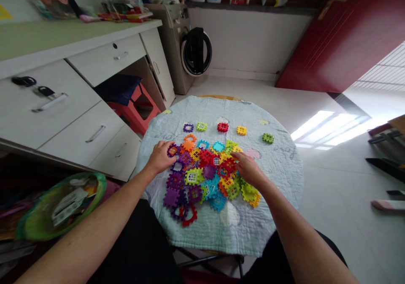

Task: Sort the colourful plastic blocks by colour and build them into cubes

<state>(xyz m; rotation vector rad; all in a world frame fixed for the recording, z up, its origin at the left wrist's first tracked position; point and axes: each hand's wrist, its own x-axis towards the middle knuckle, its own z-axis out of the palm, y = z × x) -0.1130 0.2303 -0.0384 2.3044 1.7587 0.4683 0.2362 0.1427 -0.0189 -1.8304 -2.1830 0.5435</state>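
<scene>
A heap of colourful plastic interlocking tiles (209, 172) with notched edges lies on the round cloth-covered table. Some tiles have window inserts. At the heap's left edge, my left hand (160, 157) has its thumb and fingers apart around a purple tile with an orange window (172, 150). Across from it, my right hand (249, 168) reaches over the heap's right side, fingers stretched out against yellow and red tiles; its fingertips are partly hidden. Beyond the heap stand apart a purple tile (188, 128), a lime tile (201, 126), a red tile (222, 127), a yellow tile (241, 131) and a green tile (268, 138).
A pale blue cloth (281, 170) covers the table. White drawers (79, 136) and a red stool (139, 109) are on the left, above a green-rimmed basket (101, 191). A washing machine (174, 43) with its door open stands behind; a red door (335, 35) is at right.
</scene>
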